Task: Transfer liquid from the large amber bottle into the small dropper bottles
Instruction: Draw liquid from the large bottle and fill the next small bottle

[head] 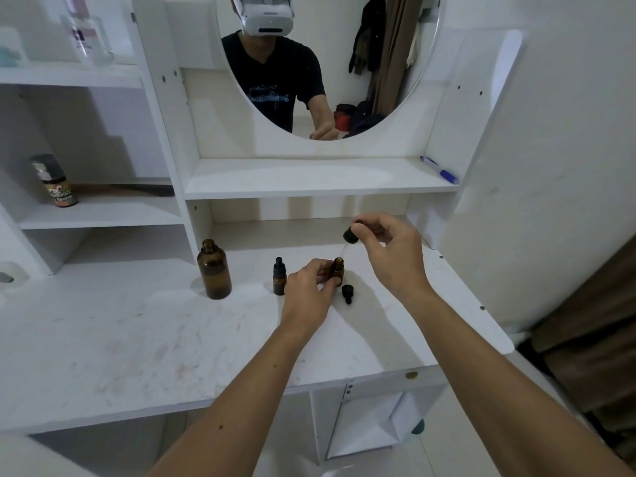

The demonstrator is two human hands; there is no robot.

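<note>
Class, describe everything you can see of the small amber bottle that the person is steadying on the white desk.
The small amber glass bottle stands upright on the white desk, right of a capped small dropper bottle. Its mouth is open, with no cap on. The left hand grips its body from the left, hiding most of its lower part. The right hand pinches a black dropper cap above it, the clear pipette reaching down toward the mouth. A second black cap lies on the desk beside its base.

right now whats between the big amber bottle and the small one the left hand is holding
In the head view, a capped small dropper bottle stands between the large amber bottle and the open one held by the left hand.
</note>
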